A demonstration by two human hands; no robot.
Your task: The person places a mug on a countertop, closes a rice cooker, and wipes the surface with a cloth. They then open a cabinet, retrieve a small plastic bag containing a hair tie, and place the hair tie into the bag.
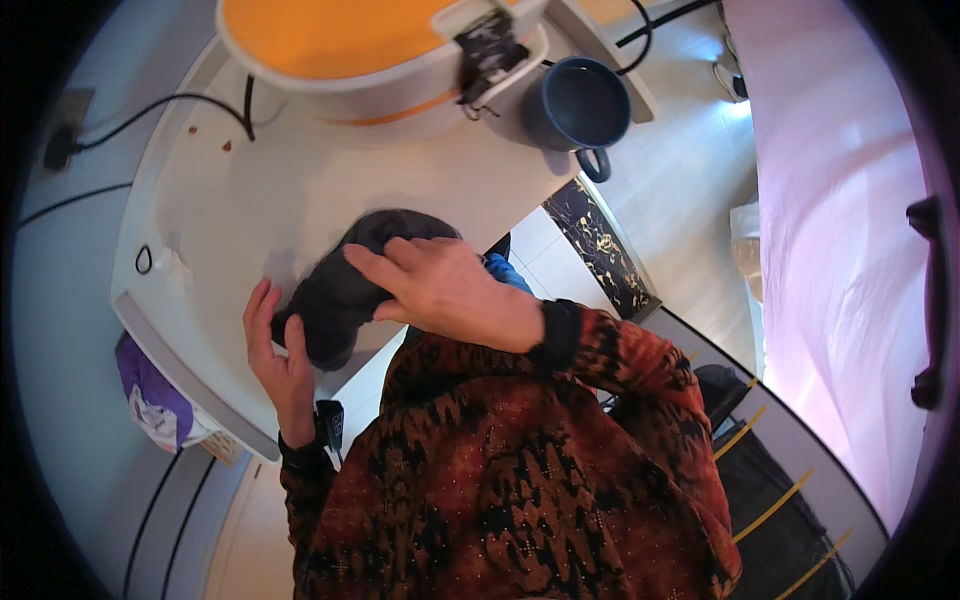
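Note:
A dark grey cloth item point(330, 281), soft and curved into a thick bundle, lies at the near edge of the white table point(225, 202). Its exact kind is unclear. Across its top lies my right hand point(442, 289), index finger stretched out and the other fingers partly curled; whether they grip the cloth is not visible. My left hand point(281, 367) is at the lower left end of the bundle, thumb and fingers spread apart with the cloth's end between or just behind them.
A white tub with an orange top point(337, 45) stands at the back, with a crumpled black packet point(487, 56) on its edge. Beside it is a dark blue mug point(577, 105). A black cable point(180, 97) crosses the left rim near a black loop point(143, 259). A purple bag point(154, 382) hangs beyond the table.

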